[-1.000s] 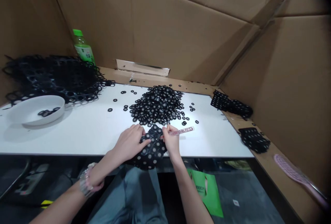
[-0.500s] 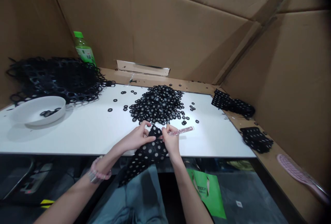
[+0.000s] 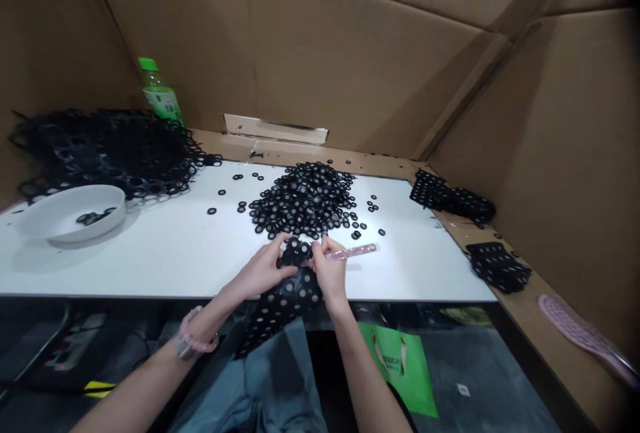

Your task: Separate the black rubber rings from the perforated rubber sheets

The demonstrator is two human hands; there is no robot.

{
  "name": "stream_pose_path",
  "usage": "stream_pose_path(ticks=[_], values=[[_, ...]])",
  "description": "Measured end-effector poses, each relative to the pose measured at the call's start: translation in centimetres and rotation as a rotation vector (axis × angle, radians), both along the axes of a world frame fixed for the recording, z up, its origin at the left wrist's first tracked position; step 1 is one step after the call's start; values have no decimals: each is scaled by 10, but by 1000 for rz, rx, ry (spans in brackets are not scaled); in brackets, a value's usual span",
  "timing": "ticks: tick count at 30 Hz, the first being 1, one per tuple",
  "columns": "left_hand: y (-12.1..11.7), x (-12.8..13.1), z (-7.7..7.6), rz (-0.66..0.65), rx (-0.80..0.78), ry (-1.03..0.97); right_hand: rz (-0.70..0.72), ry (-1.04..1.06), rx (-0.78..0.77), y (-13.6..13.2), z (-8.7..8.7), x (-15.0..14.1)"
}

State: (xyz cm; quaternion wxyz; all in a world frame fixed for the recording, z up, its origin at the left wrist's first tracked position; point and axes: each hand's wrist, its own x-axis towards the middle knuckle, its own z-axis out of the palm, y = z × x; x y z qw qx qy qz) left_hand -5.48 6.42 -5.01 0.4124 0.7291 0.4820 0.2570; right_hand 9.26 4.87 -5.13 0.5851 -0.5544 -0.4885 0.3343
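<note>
A black sheet with rows of pale round dots hangs over the table's front edge onto my lap. My left hand grips its upper end, thumb and fingers closed about the dotted part. Pinched in my right hand is a slim clear pen-like tool with pink bits inside; its tip meets the sheet beside my left thumb. Just beyond both hands lies a heap of small black rings with pale centres, several scattered loose around it.
At left stand a white bowl holding a few black pieces, a tangle of black punched-out webbing and a green-capped bottle. Dotted black sheets and a pink hairbrush lie at right. Cardboard walls enclose the table.
The upper end of the sheet has shifted and bunched between my hands, and its hanging part has drawn slightly to the right. Both hands keep nearly the same place.
</note>
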Motion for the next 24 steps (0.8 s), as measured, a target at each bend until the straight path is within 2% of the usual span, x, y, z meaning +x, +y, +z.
stream_pose_path(ticks=[3, 11, 18, 21, 24], values=[[3, -2, -4, 85, 37, 0, 17, -15, -21, 3, -4, -3], [5, -3, 0, 68, 16, 6, 24, -121, -11, 7, -5, -4], [5, -3, -4, 84, -5, -50, 50, -183, 14, 6, -6, -7], [6, -3, -6, 80, -56, -117, 61, -215, 25, 4, -7, -10], [7, -2, -5, 64, -171, -255, 72, -235, 23, 3, -7, -13]])
